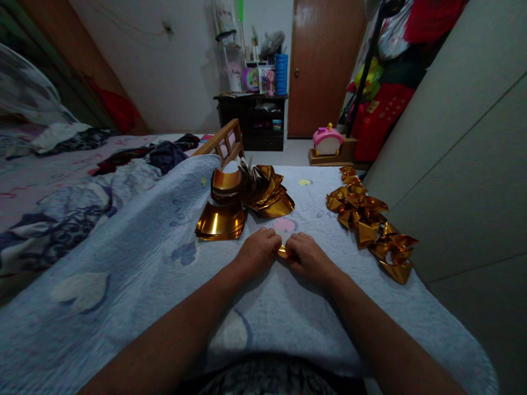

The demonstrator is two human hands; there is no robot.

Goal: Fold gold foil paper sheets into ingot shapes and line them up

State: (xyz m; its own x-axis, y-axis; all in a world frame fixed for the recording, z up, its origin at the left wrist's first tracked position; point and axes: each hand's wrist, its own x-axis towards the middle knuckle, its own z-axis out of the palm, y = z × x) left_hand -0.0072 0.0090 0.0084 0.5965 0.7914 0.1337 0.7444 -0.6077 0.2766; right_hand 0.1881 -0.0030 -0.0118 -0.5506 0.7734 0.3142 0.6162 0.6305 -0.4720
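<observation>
Head view: both hands pinched on one glint of gold

And here we are, forearms reaching in from the near edge, left hand point(260, 249) and right hand point(308, 257) nearly meeting, knuckles up, fingers curled tight. Between them sits a small gold piece point(282, 252), gripped from both sides, straight ahead of the body. Neither hand looks clearly nearer to it; the visible sliver seems to run across from one to the other, though fingers hide most of it, so its long axis is hard to call.

Beneath it all, soft blue quilt point(164, 299), matte and puckered, patterned with hearts. Just beyond the left hand, a stack of gold sheets point(222, 220), smooth, curved, mirror-bright; behind and beside it, a fanned pile point(272, 197), thin edges splayed. Over to the right, well apart from the hands, a straggling row of folded gold pieces point(360, 214), crisp, pointed, crinkled like foil.

Farther back, a rounded pink toy point(328, 141), a dark cabinet point(251, 125) and a flat brown door point(325, 68).
</observation>
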